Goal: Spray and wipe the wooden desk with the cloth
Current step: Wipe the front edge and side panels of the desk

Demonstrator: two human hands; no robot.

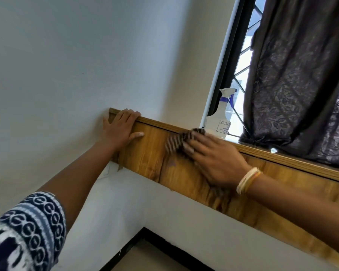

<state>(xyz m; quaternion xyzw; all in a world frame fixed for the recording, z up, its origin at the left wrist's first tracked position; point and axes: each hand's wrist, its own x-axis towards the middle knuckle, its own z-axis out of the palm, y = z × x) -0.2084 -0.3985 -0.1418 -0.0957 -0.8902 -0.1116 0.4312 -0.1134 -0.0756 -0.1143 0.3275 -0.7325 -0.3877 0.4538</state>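
Note:
The wooden desk [151,153] shows its vertical front panel and thin top edge, running from the wall corner down to the right. My left hand [121,128] rests flat on the panel's left end, fingers hooked over the top edge. My right hand [215,159] presses a dark striped cloth [176,141] against the panel, blurred by motion. A translucent spray bottle [219,118] with a white head and blue trigger stands upright on the desk top by the window, untouched.
A dark patterned curtain [301,81] hangs over the window [241,55] at the right and bunches on the desk top. White walls meet at the corner on the left. Tiled floor [145,259] with a black skirting lies below.

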